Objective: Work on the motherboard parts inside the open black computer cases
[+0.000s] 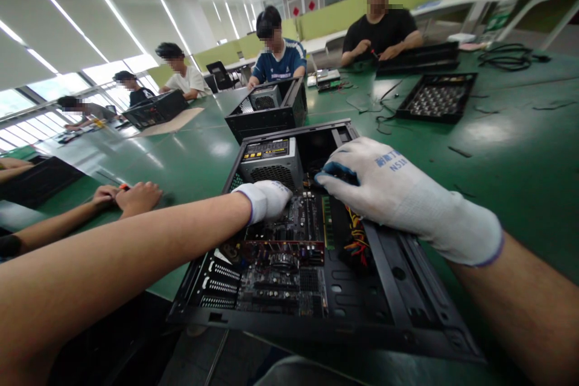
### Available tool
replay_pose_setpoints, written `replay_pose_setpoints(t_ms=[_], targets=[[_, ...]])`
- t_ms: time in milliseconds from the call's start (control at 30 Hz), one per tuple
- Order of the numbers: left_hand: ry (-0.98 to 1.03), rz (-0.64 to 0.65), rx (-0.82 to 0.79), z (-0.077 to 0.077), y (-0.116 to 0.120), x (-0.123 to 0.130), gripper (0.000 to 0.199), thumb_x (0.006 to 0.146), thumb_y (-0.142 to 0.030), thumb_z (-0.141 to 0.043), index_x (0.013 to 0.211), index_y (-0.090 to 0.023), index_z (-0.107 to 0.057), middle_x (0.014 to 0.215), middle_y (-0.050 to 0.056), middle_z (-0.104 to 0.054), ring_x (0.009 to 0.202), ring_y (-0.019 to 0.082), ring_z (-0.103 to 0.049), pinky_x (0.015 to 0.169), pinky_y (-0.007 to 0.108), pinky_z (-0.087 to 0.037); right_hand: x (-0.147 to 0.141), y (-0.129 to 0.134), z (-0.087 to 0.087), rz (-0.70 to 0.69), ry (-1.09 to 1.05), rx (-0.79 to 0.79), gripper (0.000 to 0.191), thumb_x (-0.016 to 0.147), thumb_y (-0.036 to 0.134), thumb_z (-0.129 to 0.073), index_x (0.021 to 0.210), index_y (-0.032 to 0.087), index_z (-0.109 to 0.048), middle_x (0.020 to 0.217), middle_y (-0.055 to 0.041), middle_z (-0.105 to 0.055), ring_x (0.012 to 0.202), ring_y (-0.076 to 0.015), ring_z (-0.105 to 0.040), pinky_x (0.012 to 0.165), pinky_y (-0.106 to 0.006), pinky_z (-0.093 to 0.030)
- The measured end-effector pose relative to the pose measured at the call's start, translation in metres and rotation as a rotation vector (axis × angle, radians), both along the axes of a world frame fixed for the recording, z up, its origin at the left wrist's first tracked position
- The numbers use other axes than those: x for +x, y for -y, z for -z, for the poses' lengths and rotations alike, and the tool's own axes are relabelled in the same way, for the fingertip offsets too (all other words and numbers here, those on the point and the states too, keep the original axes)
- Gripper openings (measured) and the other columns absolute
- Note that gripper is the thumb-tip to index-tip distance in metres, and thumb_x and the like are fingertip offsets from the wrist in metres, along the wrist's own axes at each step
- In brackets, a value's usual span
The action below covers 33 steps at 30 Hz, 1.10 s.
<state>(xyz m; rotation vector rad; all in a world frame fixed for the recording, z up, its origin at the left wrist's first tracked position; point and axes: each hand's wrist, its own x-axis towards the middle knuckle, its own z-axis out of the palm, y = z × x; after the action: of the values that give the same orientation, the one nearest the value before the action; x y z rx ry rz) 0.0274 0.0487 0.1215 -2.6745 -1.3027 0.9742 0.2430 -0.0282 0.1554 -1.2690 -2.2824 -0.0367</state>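
Observation:
An open black computer case [289,322] lies on its side in front of me, with a motherboard [310,301] inside. My left hand [270,199], in a white glove, is closed low over the board beside the grey power supply [271,172]; its fingertips are hidden. Over the case's right part, my right hand [375,184] wears a white glove with blue on the palm side. Its thumb and fingers curl together near dark cabling by the power supply, but what they grip cannot be made out. A green memory stick [327,223] and coloured wires [356,238] show below it.
A second open case [266,117] stands just beyond mine on the green table [203,142]. Farther right lie a black tray-like panel [436,96] and coiled black cables [509,55]. Another person's hands [131,196] work at left; several people sit around the table.

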Motion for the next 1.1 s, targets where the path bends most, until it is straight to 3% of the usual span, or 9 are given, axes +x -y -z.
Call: replay_pose_setpoints(t_ms=[400,833,1100], targets=[[-0.009,0.0,-0.011,-0.0008,-0.0036,0.0012,0.043,0.086,-0.031,-0.074,0.125,-0.012,-0.071,0.127,0.017,-0.073,0.117,0.032,-0.07,0.103,0.038,-0.055,0.0007,-0.0007,0.0004,0.0,-0.006,-0.012,0.032,0.101,0.045,-0.054,0.092,0.019,-0.071,0.096,-0.0087,-0.071,0.096,-0.0254,-0.061,0.086,-0.037,-0.045],[-0.017,-0.001,-0.032,0.0042,-0.002,0.0039,0.048,0.079,-0.033,-0.081,0.122,-0.014,-0.071,0.128,0.016,-0.073,0.116,0.03,-0.07,0.1,0.035,-0.055,0.0006,-0.0007,0.0025,0.006,-0.011,-0.008,0.033,0.1,0.047,-0.055,0.097,0.019,-0.072,0.099,-0.009,-0.072,0.099,-0.0264,-0.062,0.09,-0.039,-0.047],[-0.035,0.028,-0.067,-0.0014,0.0006,0.0075,0.052,0.077,-0.033,-0.081,0.124,-0.014,-0.07,0.127,0.017,-0.073,0.114,0.033,-0.071,0.097,0.037,-0.056,0.0014,-0.0018,0.0046,0.006,-0.013,0.008,0.035,0.1,0.047,-0.055,0.099,0.018,-0.073,0.099,-0.0102,-0.072,0.098,-0.0279,-0.063,0.088,-0.041,-0.048]])
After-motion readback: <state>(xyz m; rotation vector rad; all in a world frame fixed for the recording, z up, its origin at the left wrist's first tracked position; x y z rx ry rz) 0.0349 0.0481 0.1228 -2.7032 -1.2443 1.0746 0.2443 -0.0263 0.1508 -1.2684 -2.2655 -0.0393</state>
